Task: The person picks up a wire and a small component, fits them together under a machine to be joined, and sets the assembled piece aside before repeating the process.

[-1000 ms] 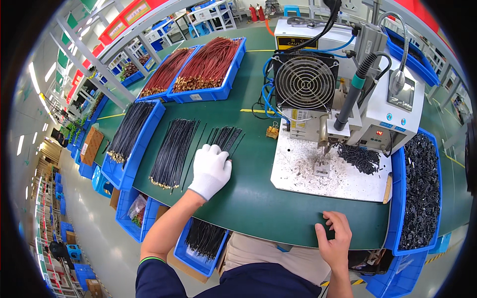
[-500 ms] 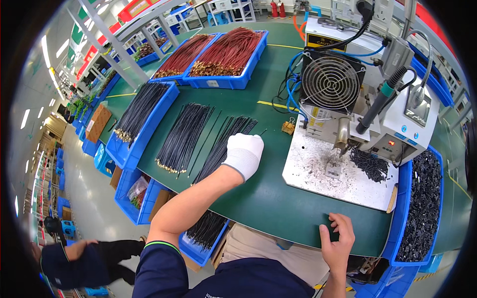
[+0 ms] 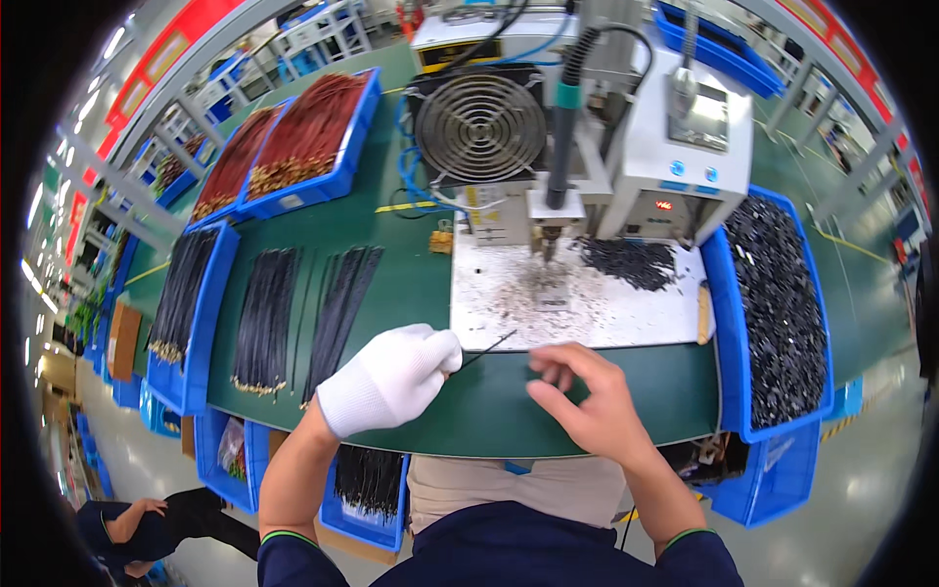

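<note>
My left hand [image 3: 393, 380], in a white knit glove, pinches a thin black cable [image 3: 489, 347]. The cable's tip sticks out to the right, near the front edge of a white board [image 3: 616, 328]. My right hand [image 3: 592, 406] is bare and hovers to the right of that tip, fingers apart and empty. Loose black cables with brassy ends lie to the left in one bundle [image 3: 266, 318] and another bundle [image 3: 342, 303]. A heap of short black pieces [image 3: 631, 262] rests on the board beneath a bench machine [image 3: 556, 210] with a metal nozzle.
A round fan grille [image 3: 479, 129] and a white control box [image 3: 680, 157] stand at the back. Blue trays hold red cables [image 3: 308, 147], black cables [image 3: 183, 293] and small black parts [image 3: 778, 303]. Another person [image 3: 147, 528] is on the floor at lower left.
My left hand has moved from the cable bundle toward the board, carrying one cable. My right hand has come up closer to it. The whole view has turned to the right.
</note>
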Demonstrator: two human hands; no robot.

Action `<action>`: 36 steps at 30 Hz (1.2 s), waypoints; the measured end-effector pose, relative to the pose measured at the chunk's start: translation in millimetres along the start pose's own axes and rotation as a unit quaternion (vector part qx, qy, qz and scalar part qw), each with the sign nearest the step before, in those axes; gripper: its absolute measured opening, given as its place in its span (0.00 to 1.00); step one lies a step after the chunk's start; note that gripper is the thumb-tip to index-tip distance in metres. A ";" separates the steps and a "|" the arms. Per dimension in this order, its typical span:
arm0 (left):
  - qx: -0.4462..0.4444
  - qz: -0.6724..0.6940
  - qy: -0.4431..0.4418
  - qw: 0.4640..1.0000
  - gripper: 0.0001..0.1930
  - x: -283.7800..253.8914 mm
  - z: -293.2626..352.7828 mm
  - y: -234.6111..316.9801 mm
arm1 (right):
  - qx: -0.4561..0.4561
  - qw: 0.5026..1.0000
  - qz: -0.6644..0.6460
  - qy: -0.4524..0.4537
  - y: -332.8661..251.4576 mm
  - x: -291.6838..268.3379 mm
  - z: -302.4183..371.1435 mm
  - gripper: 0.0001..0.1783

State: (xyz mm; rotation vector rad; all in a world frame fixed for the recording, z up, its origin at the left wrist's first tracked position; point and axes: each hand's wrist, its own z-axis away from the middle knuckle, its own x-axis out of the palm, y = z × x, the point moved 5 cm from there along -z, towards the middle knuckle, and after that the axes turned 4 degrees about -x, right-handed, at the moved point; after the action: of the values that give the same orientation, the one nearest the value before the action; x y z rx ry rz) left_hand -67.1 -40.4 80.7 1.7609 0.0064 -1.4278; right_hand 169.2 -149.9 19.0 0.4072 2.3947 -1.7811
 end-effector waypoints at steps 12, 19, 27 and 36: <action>0.041 0.084 -0.016 0.996 0.09 33.6 -34.9 28.2 | 0.042 0.995 -0.088 0.009 7.6 -1.0 -7.9 0.07; -0.072 0.234 -0.019 0.969 0.11 51.7 -42.4 28.2 | 0.058 0.986 -0.149 0.035 24.0 -6.7 -1.2 0.06; -0.117 0.309 0.010 0.944 0.12 45.0 -49.1 25.3 | 0.043 0.977 -0.204 0.050 23.3 2.9 3.5 0.09; -0.085 0.228 -0.020 0.970 0.10 48.4 -54.3 28.7 | 0.026 0.986 -0.154 0.054 26.0 -5.1 -3.1 0.09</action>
State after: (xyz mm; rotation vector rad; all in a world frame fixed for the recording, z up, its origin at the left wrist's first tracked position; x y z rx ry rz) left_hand 7.2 -49.5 58.2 1.4729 -0.2744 -1.0902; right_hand 181.8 -140.7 -2.6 0.1472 2.6083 -1.9960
